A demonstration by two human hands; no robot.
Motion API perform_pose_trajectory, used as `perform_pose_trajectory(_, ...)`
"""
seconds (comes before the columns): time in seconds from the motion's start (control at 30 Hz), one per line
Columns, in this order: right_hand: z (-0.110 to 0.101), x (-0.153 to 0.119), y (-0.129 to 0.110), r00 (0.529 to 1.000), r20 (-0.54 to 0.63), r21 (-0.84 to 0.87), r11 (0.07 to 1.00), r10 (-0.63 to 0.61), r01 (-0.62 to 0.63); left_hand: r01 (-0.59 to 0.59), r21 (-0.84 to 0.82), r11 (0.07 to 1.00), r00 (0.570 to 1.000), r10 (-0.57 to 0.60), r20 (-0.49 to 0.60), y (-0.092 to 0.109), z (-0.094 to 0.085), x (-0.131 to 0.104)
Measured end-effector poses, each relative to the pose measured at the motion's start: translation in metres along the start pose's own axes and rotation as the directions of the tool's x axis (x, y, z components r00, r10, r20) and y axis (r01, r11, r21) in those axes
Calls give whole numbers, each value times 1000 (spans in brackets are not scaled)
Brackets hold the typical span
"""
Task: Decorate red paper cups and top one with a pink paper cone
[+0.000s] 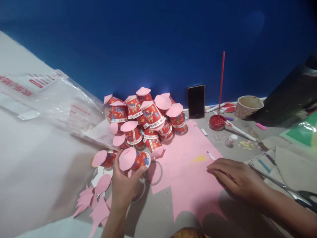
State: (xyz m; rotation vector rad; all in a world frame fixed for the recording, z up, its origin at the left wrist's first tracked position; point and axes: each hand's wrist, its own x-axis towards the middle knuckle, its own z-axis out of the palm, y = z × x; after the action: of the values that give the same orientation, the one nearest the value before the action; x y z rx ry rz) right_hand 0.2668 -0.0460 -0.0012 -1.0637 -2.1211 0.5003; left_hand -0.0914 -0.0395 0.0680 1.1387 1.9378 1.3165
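My left hand [125, 183] is closed around a red printed paper cup [141, 161], tilted on its side. A pink paper cone [127, 158] caps its left end. Behind it is a heap of similar red cups [151, 115] with pink paper tops. My right hand [235, 177] lies on a large pink paper sheet [188, 185], fingers stretched to the left, with nothing visible in them. Just beyond its fingertips is a small white pen [211, 156] with a dark tip. A yellow paper scrap [200, 158] lies nearby.
Pink paper cutouts [99, 205] lie at lower left, beside a clear plastic bag [81, 109]. A phone [196, 101] leans against the blue wall. A red dish [217, 122] with an upright stick, a paper cup [247, 107] and scissors [284, 188] are on the right.
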Motion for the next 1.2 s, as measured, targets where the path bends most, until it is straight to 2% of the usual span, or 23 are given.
perform_pose_trajectory(0.13,1,0,-1,999,52,-23,1000,10,-8,-39,-96,995,994,49,102,12,29,-20)
perform_pose_trajectory(0.27,-1,2,-2,997,81,-50,999,16,-12,-74,-113,991,961,101,259,30,65,-21)
perform_pose_trajectory(0.43,0,3,-3,994,101,-82,996,40,-32,-141,-16,990,927,138,348,45,95,-19)
perform_pose_trajectory(0.6,0,2,-1,993,110,-81,996,33,-24,-101,3,995,933,94,346,37,121,-21)
perform_pose_trajectory(0.8,-4,3,-1,991,129,-122,992,32,-17,-188,16,982,921,171,350,31,138,-13)
perform_pose_trajectory(0.93,-5,2,-1,989,138,-128,991,49,-31,-241,64,968,932,213,293,25,144,-9)
perform_pose_trajectory(1.07,-3,1,3,990,139,-135,991,26,-7,-254,119,960,946,220,239,18,149,-8)
perform_pose_trajectory(1.2,-6,0,5,993,109,-144,989,39,-23,-241,147,959,950,202,237,17,151,-7)
